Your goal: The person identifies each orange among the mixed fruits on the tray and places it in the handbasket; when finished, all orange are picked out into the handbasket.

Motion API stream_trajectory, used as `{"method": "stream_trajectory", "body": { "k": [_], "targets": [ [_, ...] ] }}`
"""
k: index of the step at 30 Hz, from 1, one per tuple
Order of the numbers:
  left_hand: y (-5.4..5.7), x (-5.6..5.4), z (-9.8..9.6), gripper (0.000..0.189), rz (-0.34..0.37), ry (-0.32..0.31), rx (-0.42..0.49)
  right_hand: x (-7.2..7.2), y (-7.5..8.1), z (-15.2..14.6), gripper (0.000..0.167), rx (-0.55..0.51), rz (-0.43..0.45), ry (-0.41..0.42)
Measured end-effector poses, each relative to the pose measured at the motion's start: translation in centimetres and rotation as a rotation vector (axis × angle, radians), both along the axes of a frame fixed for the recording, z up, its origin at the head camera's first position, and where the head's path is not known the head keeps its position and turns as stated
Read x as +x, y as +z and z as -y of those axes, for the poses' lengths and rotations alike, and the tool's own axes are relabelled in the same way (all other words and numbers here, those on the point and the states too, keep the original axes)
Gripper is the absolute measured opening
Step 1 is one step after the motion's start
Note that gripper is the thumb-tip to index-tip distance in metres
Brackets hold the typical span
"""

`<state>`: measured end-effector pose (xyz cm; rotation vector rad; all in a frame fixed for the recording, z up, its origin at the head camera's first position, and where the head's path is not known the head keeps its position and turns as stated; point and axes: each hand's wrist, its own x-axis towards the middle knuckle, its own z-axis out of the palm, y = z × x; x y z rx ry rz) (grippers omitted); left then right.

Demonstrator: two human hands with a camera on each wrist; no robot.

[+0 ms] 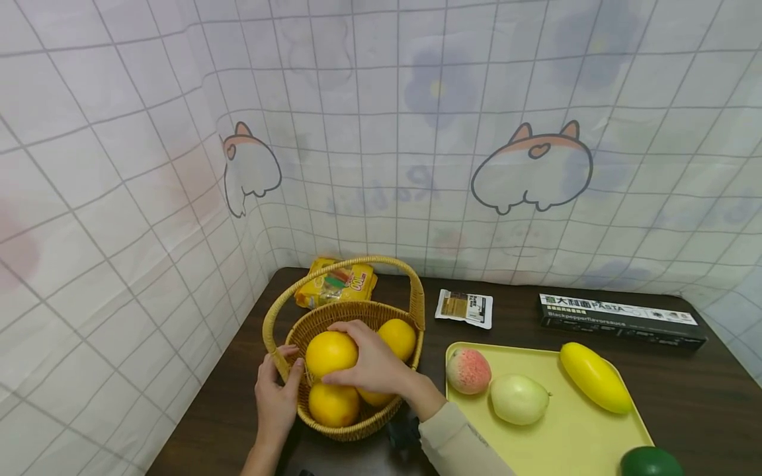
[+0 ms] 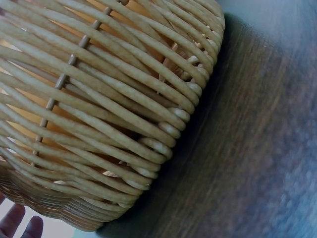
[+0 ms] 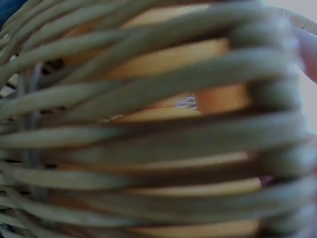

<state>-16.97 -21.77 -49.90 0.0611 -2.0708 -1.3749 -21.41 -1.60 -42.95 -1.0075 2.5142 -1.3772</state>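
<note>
A woven wicker basket with a tall arched handle stands on the dark table, several oranges inside. My right hand reaches over its rim and grips one orange, thumb below and fingers over the top. Around it in the basket lie a front orange and a right-hand orange; another is partly hidden under my right hand. My left hand holds the basket's left rim near the handle's base. Woven basket wall fills much of the left wrist view, and blurred strands cover the right wrist view.
Right of the basket, a yellow tray carries a peach, a pale green fruit, a yellow mango-like fruit and a dark green item. Behind are a yellow packet, a small sachet and a black pasta box.
</note>
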Motion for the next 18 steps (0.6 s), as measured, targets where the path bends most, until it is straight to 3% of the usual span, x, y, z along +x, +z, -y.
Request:
{"method": "stream_trajectory", "body": {
  "k": [7,18],
  "targets": [
    [0.14,0.03,-0.04,0.022,0.002,-0.001,0.001,-0.43,-0.85,0.00,0.077,-0.047,0.054,-0.056],
    [-0.04,-0.07,0.02,0.021,0.014,-0.002,0.016,-0.69,-0.88,0.13,0.074,-0.020,0.042,-0.060]
  ]
}}
